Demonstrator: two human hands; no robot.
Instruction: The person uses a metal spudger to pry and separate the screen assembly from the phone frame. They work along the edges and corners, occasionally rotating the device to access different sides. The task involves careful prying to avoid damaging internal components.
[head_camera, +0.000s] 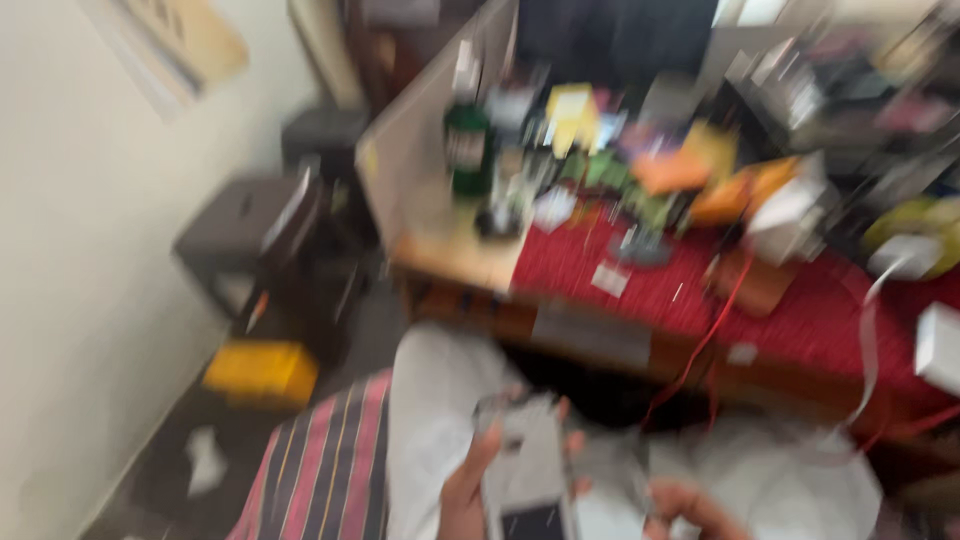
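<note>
The frame is heavily blurred by motion. My left hand (470, 480) is low in the middle, over my lap, gripping a flat grey handheld device (527, 470) with a dark screen at its lower end. My right hand (690, 508) shows only partly at the bottom edge, just right of the device; its fingers are curled, and whether it holds anything is unclear. Both hands rest above pale trousers (440, 400) and a striped cloth (325, 470).
A wooden desk (455, 260) with a red mat (800, 310) carries a dark green bottle (466, 148), coloured boxes, white parts and red wires. Dark boxes (245, 225) and a yellow case (262, 370) sit on the floor at left, beside a white wall.
</note>
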